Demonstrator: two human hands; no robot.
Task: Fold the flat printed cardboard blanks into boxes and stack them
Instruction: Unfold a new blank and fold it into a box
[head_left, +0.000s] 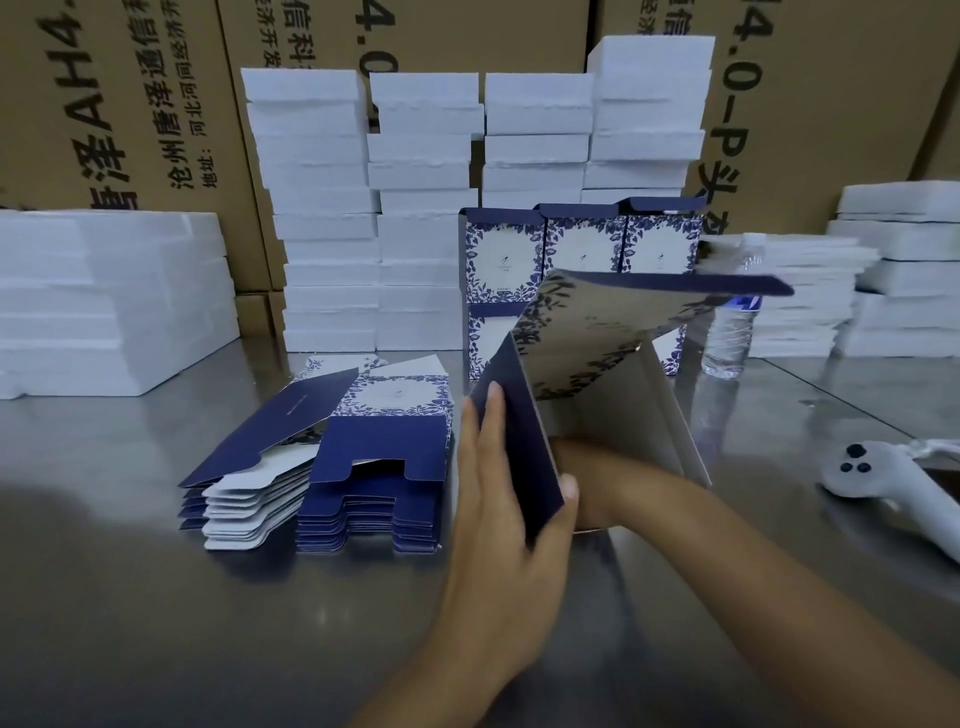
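Half-opened blank standing on the steel table, right in front of the stacked finished boxes. Left hand flat against its navy side panel, fingers straight up and thumb hooked round the lower edge, so gripping that panel. Right hand shoved inside the blank, mostly hidden, can't tell how its fingers sit. Pile of flat blanks just left of the opened one. White foam stacks behind the boxes, water bottle and white controller off to the blank's right
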